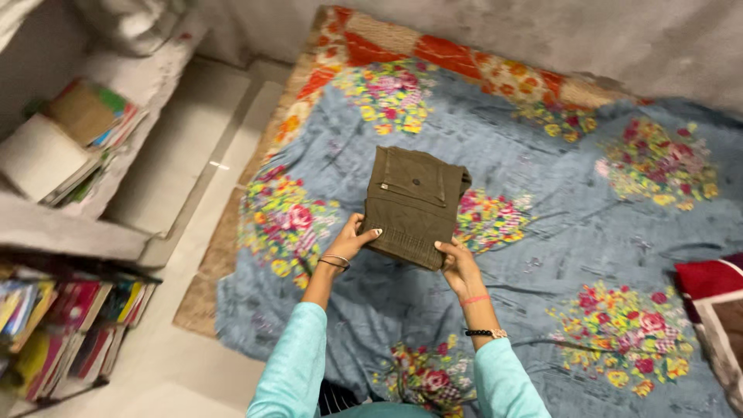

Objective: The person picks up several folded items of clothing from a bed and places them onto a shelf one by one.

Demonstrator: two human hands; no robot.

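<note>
A folded olive-green garment (412, 205), trousers by the look of the buttoned pocket flap on its upper face, is held up above a bed covered with a blue-grey floral sheet (542, 255). It hangs over the middle of the bed, somewhat nearer the left edge than the right, and is not lying on the sheet.

The left hand (352, 240) takes the garment's lower left corner, thumb on the top face and fingers curled under the ribbed hem, so its grip is clenched on the cloth. A pair of thin bangles (335, 262) sits at that wrist. The right hand (458, 267) clasps the lower right corner in the same way, thumb on top and fingers beneath. That wrist carries a pink thread (474, 299) and, further up the arm, a dark beaded bracelet (485, 334). Both forearms come out of light turquoise sleeves (294, 364).

The sheet shows bunches of pink, yellow and green flowers, and an orange-red border (457, 58) runs along the far edge of the bed by the wall. A dark red cushion (712, 294) lies at the right edge. Left of the bed runs a pale tiled floor (193, 155). Beyond it stand stone shelves (70, 232) stacked with books and papers (70, 139), and more books stand upright on the lower shelf.
</note>
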